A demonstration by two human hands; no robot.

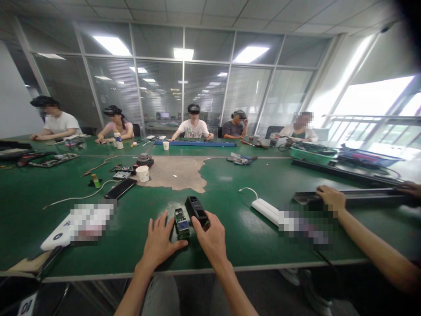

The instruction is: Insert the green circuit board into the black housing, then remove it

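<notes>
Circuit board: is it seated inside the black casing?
No, the circuit board lies on the green table, outside the black casing, which the right hand is gripping.

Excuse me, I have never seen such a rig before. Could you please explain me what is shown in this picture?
There is no robot here. The single picture comes from a camera worn on a person's head, looking forward and down, so the two bare hands at the lower middle are the wearer's own.

They are over a green table. The left hand is spread beside a small circuit board with a little screen. The right hand holds a black case.

Also on the table are a white paper cup, a brown sheet and a white power strip. At the right, another person's hand touches a long dark bar.
</notes>
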